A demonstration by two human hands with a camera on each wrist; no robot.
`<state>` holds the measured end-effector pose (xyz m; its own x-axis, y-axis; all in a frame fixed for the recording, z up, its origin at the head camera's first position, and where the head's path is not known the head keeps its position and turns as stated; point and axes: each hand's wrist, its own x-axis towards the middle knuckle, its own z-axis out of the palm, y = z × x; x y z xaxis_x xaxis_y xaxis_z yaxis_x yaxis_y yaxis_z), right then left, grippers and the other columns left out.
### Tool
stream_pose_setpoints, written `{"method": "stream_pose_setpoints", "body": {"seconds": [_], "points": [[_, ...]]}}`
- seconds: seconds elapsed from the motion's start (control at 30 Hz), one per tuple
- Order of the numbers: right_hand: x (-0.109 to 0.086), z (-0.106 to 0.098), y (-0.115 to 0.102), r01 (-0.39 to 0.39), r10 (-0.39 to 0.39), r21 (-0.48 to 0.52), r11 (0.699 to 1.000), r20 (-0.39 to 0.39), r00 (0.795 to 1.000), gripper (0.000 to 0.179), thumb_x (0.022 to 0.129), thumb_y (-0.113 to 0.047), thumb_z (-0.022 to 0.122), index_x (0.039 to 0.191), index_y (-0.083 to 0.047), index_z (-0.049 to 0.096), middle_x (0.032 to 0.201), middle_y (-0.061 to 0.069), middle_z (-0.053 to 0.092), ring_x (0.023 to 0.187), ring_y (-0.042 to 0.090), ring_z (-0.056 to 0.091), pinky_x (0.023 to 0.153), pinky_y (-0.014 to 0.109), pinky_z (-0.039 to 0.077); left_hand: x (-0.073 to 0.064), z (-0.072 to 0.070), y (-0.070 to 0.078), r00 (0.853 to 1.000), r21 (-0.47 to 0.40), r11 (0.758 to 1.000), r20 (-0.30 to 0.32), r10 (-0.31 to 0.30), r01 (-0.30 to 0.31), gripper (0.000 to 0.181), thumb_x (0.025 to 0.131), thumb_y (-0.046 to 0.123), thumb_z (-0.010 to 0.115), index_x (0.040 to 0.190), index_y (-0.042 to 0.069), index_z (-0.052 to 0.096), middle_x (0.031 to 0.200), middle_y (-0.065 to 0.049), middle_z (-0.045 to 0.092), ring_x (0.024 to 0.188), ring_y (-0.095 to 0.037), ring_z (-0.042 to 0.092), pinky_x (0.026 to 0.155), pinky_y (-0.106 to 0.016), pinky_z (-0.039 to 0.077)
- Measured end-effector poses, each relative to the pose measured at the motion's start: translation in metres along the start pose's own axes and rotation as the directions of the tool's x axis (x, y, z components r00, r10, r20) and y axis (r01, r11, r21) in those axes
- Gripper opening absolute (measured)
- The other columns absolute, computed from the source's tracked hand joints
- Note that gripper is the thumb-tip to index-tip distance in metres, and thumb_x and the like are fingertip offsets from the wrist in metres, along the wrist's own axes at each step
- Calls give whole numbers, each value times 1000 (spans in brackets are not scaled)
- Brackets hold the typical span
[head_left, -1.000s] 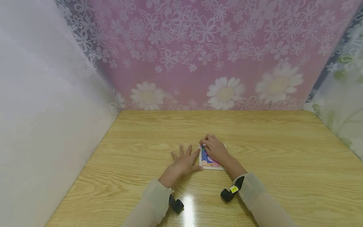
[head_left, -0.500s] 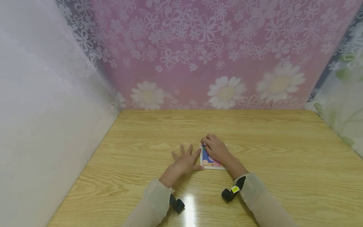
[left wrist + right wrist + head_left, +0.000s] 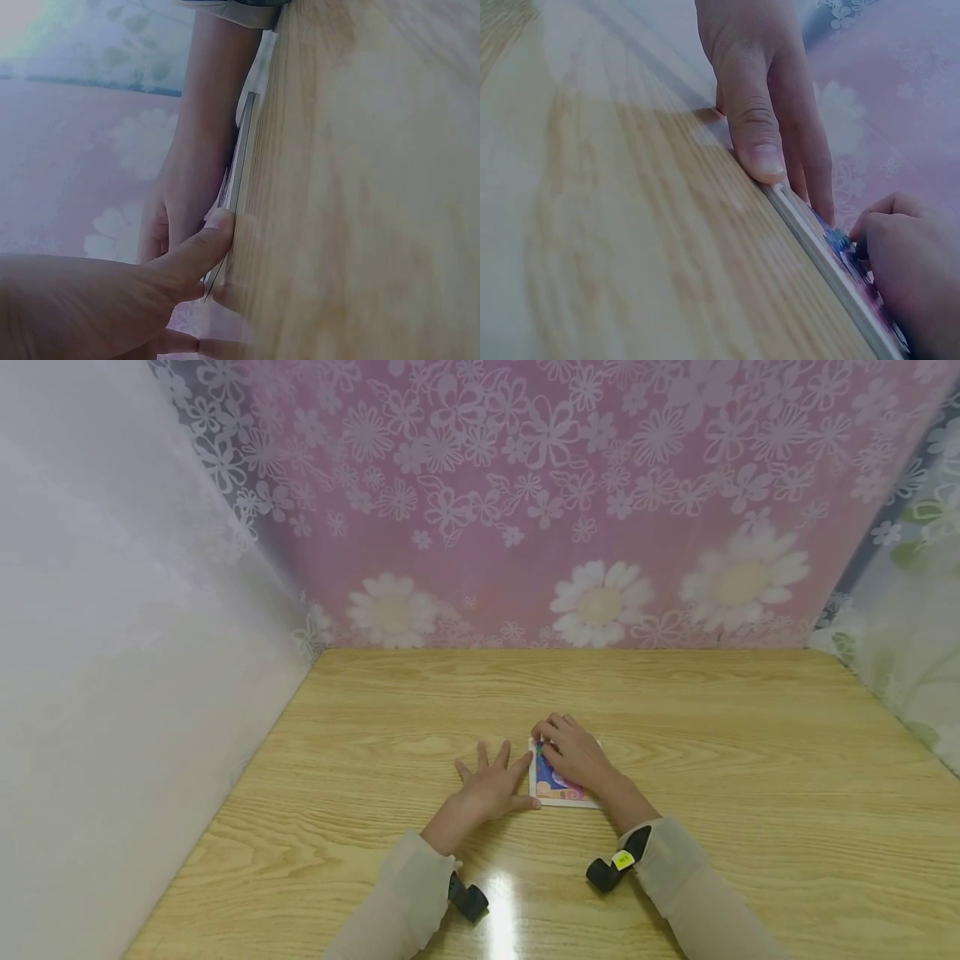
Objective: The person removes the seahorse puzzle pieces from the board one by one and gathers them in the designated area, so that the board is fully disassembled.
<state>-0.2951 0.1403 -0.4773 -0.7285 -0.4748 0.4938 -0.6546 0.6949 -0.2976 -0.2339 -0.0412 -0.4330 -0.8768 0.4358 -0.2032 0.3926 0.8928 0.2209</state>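
Observation:
A small, thin square board [image 3: 552, 783] with a white border and a bright blue, pink and orange picture lies flat on the table. My left hand [image 3: 486, 793] is spread at its left side, thumb on the lower-left corner and index fingertip against the left edge. In the right wrist view that thumb [image 3: 763, 154] presses the board's pale rim [image 3: 810, 240]. My right hand [image 3: 576, 758] arches over the picture with bent fingers, tips gathered at the upper-left corner. The palm covers much of the picture's right part; I cannot tell whether the fingertips pinch anything.
The wood-grain table [image 3: 405, 702] extends around both hands. Behind it hangs a pink flowered curtain [image 3: 480, 552], with a pale sheet [image 3: 135, 652] along the left and a leaf-patterned one [image 3: 915, 668] on the right. Black cameras [image 3: 468, 900] are strapped at both wrists.
Both hands and the board keep nearly the same places, with only a tiny shift of the whole view. The right fingers stay bent at the upper-left corner.

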Motion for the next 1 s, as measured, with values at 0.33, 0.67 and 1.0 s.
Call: {"method": "stream_pose_setpoints", "body": {"seconds": [0.33,0.67,1.0], "points": [[-2,-2,0,-76,75,78,994,19,997,11,84,-6,56,87,-12,65,89,-2,51,79,15,42,67,32,41,2,1,0,1000,1,1000,3,-9,9,78,82,61,52,147,26,25,150,-14,14,131,-49,3,89,-73,13],[-3,-8,2,-183,163,235,955,102,981,16,78,-6,63,93,-11,63,88,-2,50,81,16,45,72,35,41,1,1,0,1000,-6,1000,2,0,0,78,82,60,52,147,26,25,150,-15,14,131,-49,3,89,-73,12],[-4,-20,10,-165,73,392,905,240,968,26,81,-4,65,107,-5,62,101,5,53,92,23,46,82,41,38,-1,1,0,1000,-1,1000,-6,-1,1,77,82,59,52,146,25,26,150,-16,16,130,-50,5,89,-73,13]]}}
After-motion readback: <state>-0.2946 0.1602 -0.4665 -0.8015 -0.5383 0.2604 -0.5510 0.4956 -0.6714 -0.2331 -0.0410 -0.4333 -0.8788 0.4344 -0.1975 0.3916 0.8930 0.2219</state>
